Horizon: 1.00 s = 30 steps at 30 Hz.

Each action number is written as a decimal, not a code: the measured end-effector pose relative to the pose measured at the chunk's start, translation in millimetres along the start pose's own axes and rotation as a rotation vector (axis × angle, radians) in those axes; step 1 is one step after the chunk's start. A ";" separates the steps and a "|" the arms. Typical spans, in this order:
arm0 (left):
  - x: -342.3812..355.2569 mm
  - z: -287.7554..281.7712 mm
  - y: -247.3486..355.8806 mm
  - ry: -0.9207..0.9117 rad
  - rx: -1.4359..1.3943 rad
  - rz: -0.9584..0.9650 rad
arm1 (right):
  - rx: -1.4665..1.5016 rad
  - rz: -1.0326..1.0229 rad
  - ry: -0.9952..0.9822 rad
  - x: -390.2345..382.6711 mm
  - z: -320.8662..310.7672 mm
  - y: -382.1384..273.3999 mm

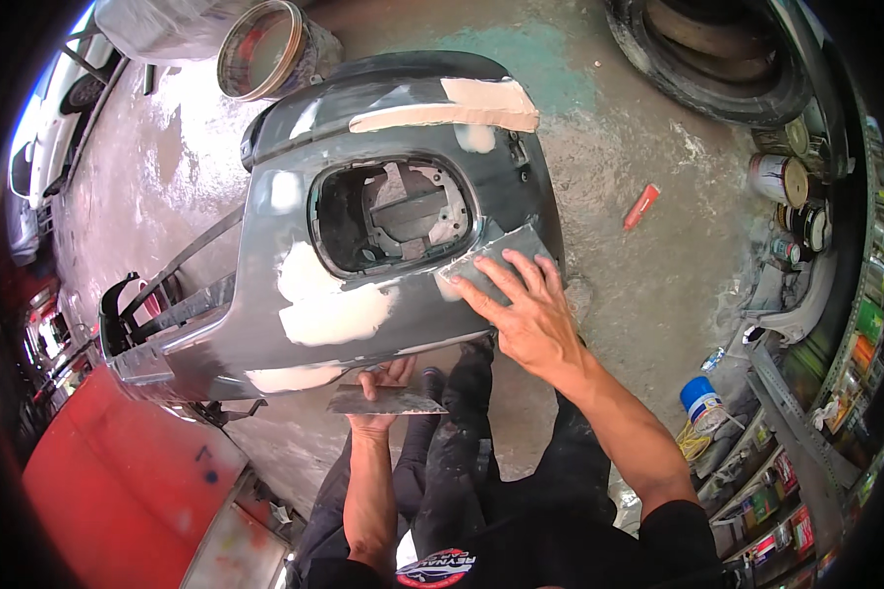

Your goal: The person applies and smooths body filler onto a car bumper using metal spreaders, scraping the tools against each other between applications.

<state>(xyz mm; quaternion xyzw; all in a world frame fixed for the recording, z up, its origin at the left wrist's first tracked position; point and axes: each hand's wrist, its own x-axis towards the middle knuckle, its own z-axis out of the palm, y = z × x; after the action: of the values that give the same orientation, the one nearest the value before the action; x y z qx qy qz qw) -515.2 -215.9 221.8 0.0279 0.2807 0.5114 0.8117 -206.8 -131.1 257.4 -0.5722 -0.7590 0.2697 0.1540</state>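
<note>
A dark grey car bumper (275, 236) lies before me, with cream filler patches (339, 319) on it and an oval opening (329, 211) in its side. My right hand (535, 319) lies over a flat grey putty spreader (506, 245), its fingers stretched along the sheet and pressing it on the bumper right of the opening. Below the bumper's near edge, my left hand (373, 417) grips a thin grey plate (403, 401), thumb on top. Part of that hand's fingers shows behind the plate. A long cream filler strip (442, 113) crosses the bumper's far end.
A stained bucket (275, 54) stands beyond the bumper. A red tube (641, 207) lies on the floor to the right. Tyres (717, 69), cans (781, 180) and shelves (756, 481) line the right side. A red panel (118, 471) sits at lower left.
</note>
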 end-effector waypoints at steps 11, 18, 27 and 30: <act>-2.3 2.3 8.3 0.118 0.120 -0.027 | 0.087 -0.002 -0.004 -42.2 41.4 -8.4; 0.2 6.2 7.4 0.156 0.111 -0.043 | 0.182 0.020 -0.115 -54.3 16.9 -0.2; 0.0 7.0 4.3 0.168 0.141 -0.004 | 0.030 -0.001 0.044 -6.6 -0.3 14.9; -2.6 5.0 6.8 0.181 0.165 -0.022 | 0.051 -0.017 0.041 -4.5 10.9 12.4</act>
<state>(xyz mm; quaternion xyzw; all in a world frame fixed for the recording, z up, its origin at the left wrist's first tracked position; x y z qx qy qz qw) -519.1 -213.7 229.4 0.0454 0.3943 0.4780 0.7836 -201.6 -135.4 241.7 -0.5670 -0.7535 0.2758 0.1862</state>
